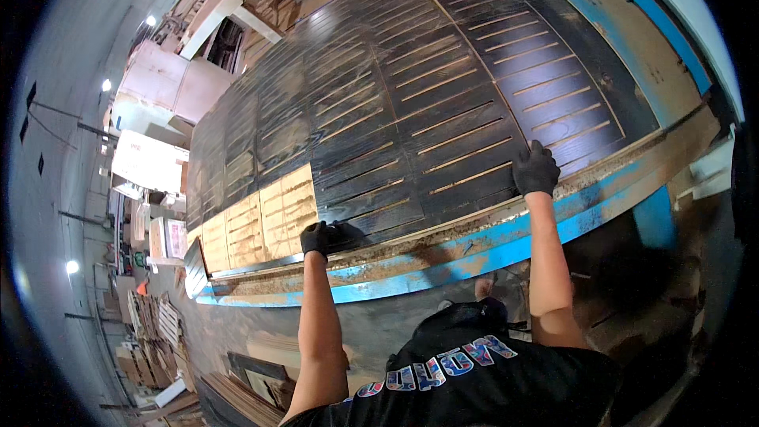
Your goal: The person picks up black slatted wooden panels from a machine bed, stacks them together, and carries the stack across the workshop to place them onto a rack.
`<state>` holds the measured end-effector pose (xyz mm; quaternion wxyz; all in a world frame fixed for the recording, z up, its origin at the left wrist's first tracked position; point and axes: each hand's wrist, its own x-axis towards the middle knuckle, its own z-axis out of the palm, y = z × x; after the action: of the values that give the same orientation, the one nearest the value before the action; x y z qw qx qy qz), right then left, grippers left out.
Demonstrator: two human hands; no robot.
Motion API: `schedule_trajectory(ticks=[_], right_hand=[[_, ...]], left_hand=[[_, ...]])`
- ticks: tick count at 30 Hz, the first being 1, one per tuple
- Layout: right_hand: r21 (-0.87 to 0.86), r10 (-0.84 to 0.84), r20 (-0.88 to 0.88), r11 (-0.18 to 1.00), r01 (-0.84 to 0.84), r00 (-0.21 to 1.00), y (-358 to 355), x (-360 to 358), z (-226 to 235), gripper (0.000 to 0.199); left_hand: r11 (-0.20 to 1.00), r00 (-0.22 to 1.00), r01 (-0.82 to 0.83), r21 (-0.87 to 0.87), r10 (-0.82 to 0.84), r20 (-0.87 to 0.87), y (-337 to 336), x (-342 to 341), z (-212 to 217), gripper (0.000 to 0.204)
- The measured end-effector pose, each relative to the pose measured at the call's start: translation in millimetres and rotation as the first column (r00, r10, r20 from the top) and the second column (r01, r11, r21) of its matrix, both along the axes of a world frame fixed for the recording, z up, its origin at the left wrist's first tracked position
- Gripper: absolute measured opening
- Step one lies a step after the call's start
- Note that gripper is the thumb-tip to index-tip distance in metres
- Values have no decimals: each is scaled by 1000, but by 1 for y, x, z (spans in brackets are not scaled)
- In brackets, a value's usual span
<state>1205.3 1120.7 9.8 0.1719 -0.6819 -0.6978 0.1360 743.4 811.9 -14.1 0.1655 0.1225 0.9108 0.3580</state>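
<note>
My left hand (314,239), in a black glove, is curled at the near edge of a dark slotted panel (371,182), beside its corner. What its fingertips do under the edge is hidden. My right hand (536,171), gloved in black too, lies on the dark surface farther right with its fingers spread, near the seam with a shinier dark panel (557,95). The panels are black with rows of narrow, light-edged slots. Left of my left hand, pale wood-coloured panels (269,213) with dark streaks show along the near side.
A large table with a blue, dusty rim (395,289) carries the panels. Blue rails (656,24) run along the far right. Stacked boards (237,395) lie on the floor at lower left, with pallets (168,323) beyond. White-topped benches (146,160) stand at the left.
</note>
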Motion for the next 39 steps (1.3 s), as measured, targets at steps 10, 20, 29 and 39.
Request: schedule_trajectory(ticks=[10,20,29,39], right_hand=[[-160,146,-624,937,-309,767,36,25,15,41],[297,344,-752,938,-178,562,-22,-3,70,18],[-113,-119,-990,990,90,70,-150,-35,75,36],[6,3,-1000,967,-257,-13,-306,-224,73,27]], left_hand=[[882,952,43,468,-178,247,22,28,95,31],[655,993,77,752,-114,-3,-11,53,121,25],[390,981,-185,902,15,195,-153,-34,90,15],[651,992,12,759,87,-91,-332,-72,84,21]])
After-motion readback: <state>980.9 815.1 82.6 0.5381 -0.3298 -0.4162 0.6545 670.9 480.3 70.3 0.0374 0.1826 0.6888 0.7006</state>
